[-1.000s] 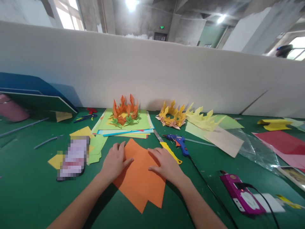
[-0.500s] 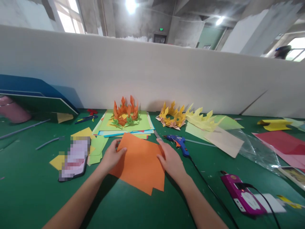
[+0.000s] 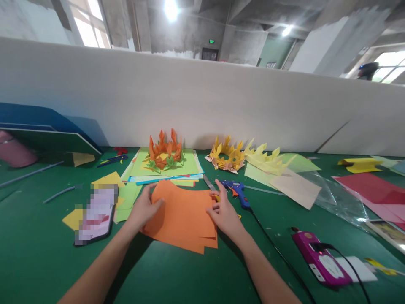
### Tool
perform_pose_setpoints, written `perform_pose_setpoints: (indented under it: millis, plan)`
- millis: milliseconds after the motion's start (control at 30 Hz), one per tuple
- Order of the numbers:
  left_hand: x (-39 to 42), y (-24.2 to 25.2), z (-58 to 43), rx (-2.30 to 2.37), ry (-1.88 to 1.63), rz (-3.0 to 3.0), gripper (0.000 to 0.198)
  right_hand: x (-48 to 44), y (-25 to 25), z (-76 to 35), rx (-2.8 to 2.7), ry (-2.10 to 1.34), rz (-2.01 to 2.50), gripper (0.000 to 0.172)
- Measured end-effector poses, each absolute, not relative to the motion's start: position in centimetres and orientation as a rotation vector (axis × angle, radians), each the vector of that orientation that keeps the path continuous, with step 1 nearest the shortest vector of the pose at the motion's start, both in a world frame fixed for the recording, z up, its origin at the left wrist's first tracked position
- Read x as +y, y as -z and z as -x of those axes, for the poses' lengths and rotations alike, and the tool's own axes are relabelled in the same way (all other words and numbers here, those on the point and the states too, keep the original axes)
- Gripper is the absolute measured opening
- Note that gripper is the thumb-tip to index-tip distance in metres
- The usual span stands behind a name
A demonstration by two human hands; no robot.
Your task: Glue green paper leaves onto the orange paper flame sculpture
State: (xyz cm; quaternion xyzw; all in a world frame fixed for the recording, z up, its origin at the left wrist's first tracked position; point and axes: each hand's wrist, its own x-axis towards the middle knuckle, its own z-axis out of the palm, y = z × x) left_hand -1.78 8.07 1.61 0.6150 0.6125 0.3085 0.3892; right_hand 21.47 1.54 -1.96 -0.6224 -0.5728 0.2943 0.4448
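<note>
Several orange paper sheets (image 3: pixel 183 215) lie loosely stacked, their lower right corners fanned apart. My left hand (image 3: pixel 147 209) grips the stack's left edge, thumb on top and fingers underneath. At the right edge, my right hand (image 3: pixel 224 211) has its fingers spread and slightly curled, close to the paper; whether it touches is hard to tell. Behind the sheets stand an orange paper crown (image 3: pixel 166 152) with green leaves, on light green paper, and a yellow paper crown (image 3: pixel 226 154). A pale yellow spiky strip (image 3: pixel 265 158) lies beside it.
A blue glue gun (image 3: pixel 241 196) with a black cable lies right of my right hand, near a cutter (image 3: pixel 208 182). A phone (image 3: pixel 98 215) rests at left on paper scraps. A magenta device (image 3: pixel 321 257), red paper (image 3: pixel 373 190) and clear plastic (image 3: pixel 344 204) are at right.
The orange sheets have turned straighter and their edges have spread apart. My right hand's fingers have lifted and opened at the right edge; my left hand still holds the left side.
</note>
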Motion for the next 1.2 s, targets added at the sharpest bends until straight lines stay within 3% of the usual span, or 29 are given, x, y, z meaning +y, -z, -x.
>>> perform_pose_setpoints:
  millis: [100,300,600,800,1067,1200]
  plan:
    - [8.3,-2.6,2.6,1.678,-0.65,-1.692,0.049,1.6,2.0,-21.1,-1.408,-0.754,1.516,0.089]
    - [8.7,-3.6,3.9,1.495,-0.28,-1.68,0.033,1.9,1.9,-21.5,-1.272,-0.756,1.488,0.091]
    - [9.2,-2.3,5.0,1.5,-0.102,-1.753,0.041,1.5,1.5,-21.4,-1.397,-0.795,1.609,0.089]
    - [9.3,-2.1,4.0,1.84,-0.686,-2.052,0.043,1.8,1.3,-21.4,-1.239,-0.888,1.523,0.078]
    - [8.1,0.0,0.8,1.472,-1.204,-1.727,0.052,1.6,-0.4,-21.9,-0.685,-1.163,1.087,0.075]
    - [7.5,-0.4,-0.1,1.242,-1.147,-1.277,0.059,1.8,-0.4,-22.3,-0.591,-1.113,1.051,0.074]
